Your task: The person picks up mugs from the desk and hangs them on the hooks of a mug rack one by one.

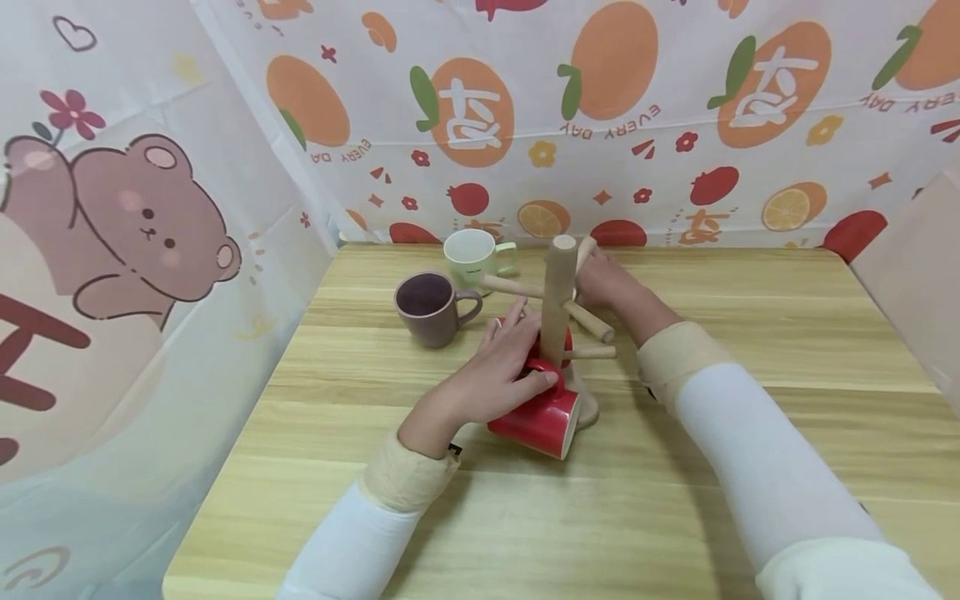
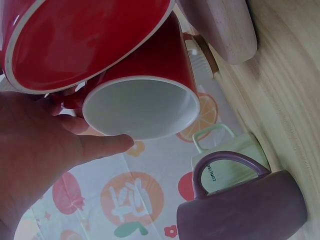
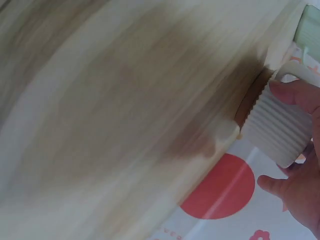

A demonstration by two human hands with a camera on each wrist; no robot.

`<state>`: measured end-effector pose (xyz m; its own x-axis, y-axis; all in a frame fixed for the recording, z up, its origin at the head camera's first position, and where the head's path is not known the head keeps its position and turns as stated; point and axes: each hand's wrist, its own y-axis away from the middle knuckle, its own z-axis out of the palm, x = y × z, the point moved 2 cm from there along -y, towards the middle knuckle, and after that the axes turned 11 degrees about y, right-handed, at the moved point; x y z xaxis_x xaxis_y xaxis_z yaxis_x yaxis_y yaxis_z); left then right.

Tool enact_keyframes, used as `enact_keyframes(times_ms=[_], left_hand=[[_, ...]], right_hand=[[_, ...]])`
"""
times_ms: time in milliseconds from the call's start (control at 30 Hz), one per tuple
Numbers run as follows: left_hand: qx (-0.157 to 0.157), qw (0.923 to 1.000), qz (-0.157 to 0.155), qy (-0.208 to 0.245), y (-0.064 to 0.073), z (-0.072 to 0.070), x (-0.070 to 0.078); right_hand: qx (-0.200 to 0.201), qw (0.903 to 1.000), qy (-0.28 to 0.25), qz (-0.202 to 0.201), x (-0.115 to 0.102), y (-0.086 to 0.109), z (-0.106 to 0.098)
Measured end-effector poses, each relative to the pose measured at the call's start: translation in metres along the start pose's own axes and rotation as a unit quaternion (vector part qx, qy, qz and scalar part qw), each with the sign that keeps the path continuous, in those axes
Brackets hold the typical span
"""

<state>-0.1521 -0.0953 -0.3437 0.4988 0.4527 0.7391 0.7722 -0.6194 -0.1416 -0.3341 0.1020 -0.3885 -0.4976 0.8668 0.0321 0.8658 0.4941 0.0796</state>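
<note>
A wooden mug tree (image 1: pixel 557 304) stands mid-table, its pegs pointing several ways. On its near side a red mug (image 1: pixel 536 423) hangs tilted, mouth to the right. A second red mug (image 2: pixel 145 107) with a white inside is behind it, largely covered in the head view. My left hand (image 1: pixel 498 371) reaches over both; its thumb lies by the near mug's handle, and fingers curl at the other mug's handle. Behind the tree, my right hand (image 1: pixel 603 283) grips a white ribbed mug (image 3: pixel 277 122) with a brown base, hidden in the head view.
Left of the tree a purple mug (image 1: pixel 431 308) stands upright, and a pale green mug (image 1: pixel 471 250) stands behind it. The wooden table (image 1: pixel 330 467) meets a printed cloth (image 1: pixel 667 183) at its back edge.
</note>
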Motion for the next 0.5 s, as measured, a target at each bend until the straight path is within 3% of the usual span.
enact_keyframes(times_ms=[167,500], left_hand=[[0.001,1.0000,0.006,0.004,-0.001,0.002,-0.001],[-0.001,1.0000,-0.008,-0.001,0.000,0.002,-0.002]], right_hand=[[0.003,0.9997,-0.013,0.021,0.001,0.003,0.000],[-0.041,0.9979,-0.015,0.048,-0.004,0.012,-0.008]])
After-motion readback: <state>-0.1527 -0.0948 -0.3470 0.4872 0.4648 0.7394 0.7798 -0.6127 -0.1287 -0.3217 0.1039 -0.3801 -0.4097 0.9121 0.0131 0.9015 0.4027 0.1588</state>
